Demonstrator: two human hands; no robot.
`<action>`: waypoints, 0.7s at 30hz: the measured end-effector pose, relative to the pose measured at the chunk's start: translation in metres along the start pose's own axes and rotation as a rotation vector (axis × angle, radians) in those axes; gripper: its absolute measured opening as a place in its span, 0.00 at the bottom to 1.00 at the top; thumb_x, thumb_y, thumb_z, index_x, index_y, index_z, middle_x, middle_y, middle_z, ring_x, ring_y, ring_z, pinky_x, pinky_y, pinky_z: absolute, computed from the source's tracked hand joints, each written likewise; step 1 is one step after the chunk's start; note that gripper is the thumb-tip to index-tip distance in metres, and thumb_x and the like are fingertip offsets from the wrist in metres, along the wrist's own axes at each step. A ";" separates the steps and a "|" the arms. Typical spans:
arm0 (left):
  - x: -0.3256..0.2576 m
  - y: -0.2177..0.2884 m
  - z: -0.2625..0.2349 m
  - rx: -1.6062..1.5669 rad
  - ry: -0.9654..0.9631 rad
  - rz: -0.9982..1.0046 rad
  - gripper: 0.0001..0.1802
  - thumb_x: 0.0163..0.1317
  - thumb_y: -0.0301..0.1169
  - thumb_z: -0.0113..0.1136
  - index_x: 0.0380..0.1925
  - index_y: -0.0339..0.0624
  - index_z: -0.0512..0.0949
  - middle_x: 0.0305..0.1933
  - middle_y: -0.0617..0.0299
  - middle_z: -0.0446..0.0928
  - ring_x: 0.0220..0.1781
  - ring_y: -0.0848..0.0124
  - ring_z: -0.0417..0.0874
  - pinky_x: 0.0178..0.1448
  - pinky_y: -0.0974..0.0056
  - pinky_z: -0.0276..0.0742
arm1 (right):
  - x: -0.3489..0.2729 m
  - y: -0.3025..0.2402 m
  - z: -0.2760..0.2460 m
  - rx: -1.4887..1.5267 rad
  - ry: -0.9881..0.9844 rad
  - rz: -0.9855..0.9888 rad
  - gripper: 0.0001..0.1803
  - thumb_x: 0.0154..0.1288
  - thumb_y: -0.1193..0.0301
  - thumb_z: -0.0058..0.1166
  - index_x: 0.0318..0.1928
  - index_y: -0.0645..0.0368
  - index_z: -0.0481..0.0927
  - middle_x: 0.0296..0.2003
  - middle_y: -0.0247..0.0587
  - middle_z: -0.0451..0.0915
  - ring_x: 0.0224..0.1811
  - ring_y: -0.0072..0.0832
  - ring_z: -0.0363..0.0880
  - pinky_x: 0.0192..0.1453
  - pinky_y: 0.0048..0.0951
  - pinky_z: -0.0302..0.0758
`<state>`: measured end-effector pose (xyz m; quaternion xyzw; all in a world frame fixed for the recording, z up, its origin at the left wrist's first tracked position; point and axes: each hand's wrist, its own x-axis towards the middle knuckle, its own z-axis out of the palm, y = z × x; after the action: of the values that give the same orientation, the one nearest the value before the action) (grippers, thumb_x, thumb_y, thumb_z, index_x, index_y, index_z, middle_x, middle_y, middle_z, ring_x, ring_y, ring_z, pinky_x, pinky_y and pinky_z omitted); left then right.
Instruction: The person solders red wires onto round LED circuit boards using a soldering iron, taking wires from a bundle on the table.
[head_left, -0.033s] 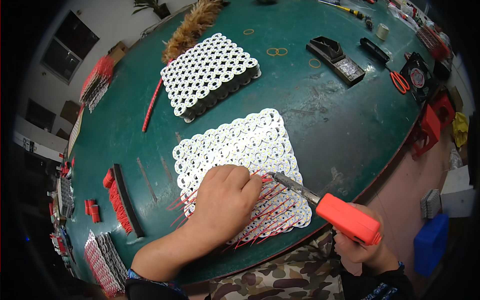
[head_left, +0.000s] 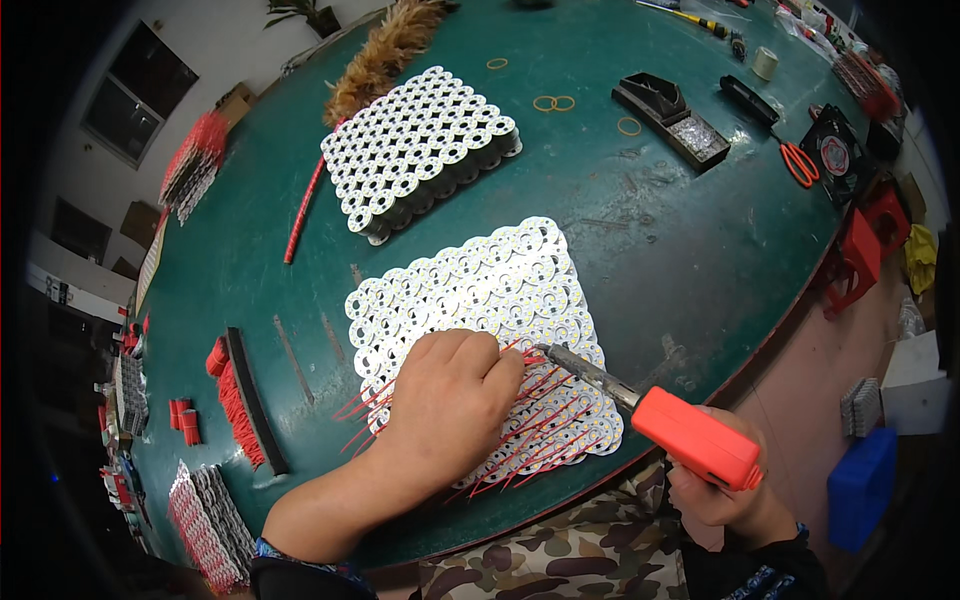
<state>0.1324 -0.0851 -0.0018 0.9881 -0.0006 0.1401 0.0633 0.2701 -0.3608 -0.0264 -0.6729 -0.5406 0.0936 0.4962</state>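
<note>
A panel of round white LED boards (head_left: 465,270) lies flat on the green table in front of me. Thin red wires (head_left: 545,425) run across its near half. My left hand (head_left: 445,395) rests over the panel with its fingers curled closed on a red wire; the fingertips are mostly hidden. From the right, my right hand (head_left: 715,500) grips the red handle of a soldering iron (head_left: 690,435). The iron's dark tip touches or nearly touches the panel by the wire end, just right of my left fingers.
Behind the panel sits a stack of similar boards (head_left: 420,150), with a feather duster (head_left: 385,60) beside it. A dark open box (head_left: 670,120), orange-handled scissors (head_left: 798,165) and rubber bands (head_left: 553,103) lie farther right. Cut red wires (head_left: 240,415) rest along a black strip (head_left: 255,400) at left.
</note>
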 end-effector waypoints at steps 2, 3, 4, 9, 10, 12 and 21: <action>0.000 0.000 0.000 0.004 -0.008 -0.009 0.12 0.49 0.26 0.62 0.36 0.39 0.80 0.31 0.58 0.74 0.38 0.59 0.80 0.42 0.54 0.73 | -0.005 0.004 0.001 0.030 0.002 0.016 0.31 0.54 0.77 0.68 0.59 0.69 0.73 0.40 0.48 0.84 0.32 0.41 0.86 0.39 0.36 0.82; 0.000 0.001 0.000 0.004 -0.007 -0.009 0.12 0.49 0.26 0.62 0.36 0.39 0.80 0.31 0.58 0.74 0.38 0.59 0.80 0.42 0.54 0.73 | -0.008 0.007 0.001 0.061 0.004 0.031 0.30 0.54 0.77 0.68 0.58 0.69 0.73 0.42 0.49 0.84 0.33 0.41 0.86 0.40 0.37 0.82; 0.000 0.001 0.000 0.004 -0.001 -0.008 0.11 0.49 0.26 0.62 0.35 0.40 0.80 0.31 0.58 0.74 0.38 0.59 0.80 0.43 0.54 0.73 | -0.011 0.008 0.000 0.060 0.003 0.030 0.30 0.54 0.77 0.68 0.58 0.69 0.73 0.42 0.49 0.84 0.33 0.41 0.86 0.40 0.37 0.82; 0.001 0.002 -0.002 0.016 -0.016 -0.013 0.11 0.49 0.27 0.61 0.35 0.40 0.80 0.31 0.58 0.74 0.38 0.59 0.80 0.43 0.54 0.73 | -0.018 0.011 -0.003 0.025 0.050 0.011 0.30 0.55 0.74 0.68 0.58 0.68 0.72 0.46 0.51 0.83 0.35 0.42 0.86 0.41 0.37 0.83; 0.002 0.003 -0.003 0.015 -0.027 -0.016 0.12 0.49 0.26 0.61 0.36 0.40 0.81 0.31 0.58 0.74 0.38 0.59 0.80 0.43 0.54 0.73 | -0.017 0.011 -0.003 0.026 0.052 0.011 0.30 0.55 0.74 0.68 0.58 0.68 0.72 0.46 0.51 0.83 0.35 0.42 0.86 0.41 0.37 0.83; 0.002 0.002 -0.003 0.015 -0.040 -0.017 0.12 0.49 0.26 0.61 0.36 0.40 0.81 0.32 0.58 0.74 0.38 0.59 0.80 0.43 0.54 0.73 | -0.017 0.011 -0.003 -0.007 0.051 -0.005 0.31 0.55 0.74 0.68 0.58 0.68 0.72 0.46 0.51 0.83 0.35 0.42 0.86 0.42 0.38 0.83; 0.016 -0.002 -0.010 -0.148 0.049 -0.084 0.10 0.52 0.21 0.68 0.35 0.43 0.83 0.27 0.57 0.74 0.30 0.55 0.79 0.32 0.52 0.73 | -0.025 0.015 -0.010 -0.013 0.088 0.047 0.27 0.61 0.71 0.65 0.58 0.68 0.72 0.47 0.53 0.83 0.37 0.43 0.86 0.44 0.38 0.83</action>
<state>0.1454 -0.0819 0.0119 0.9762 0.0321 0.1608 0.1419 0.2760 -0.3858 -0.0436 -0.6920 -0.5029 0.0722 0.5128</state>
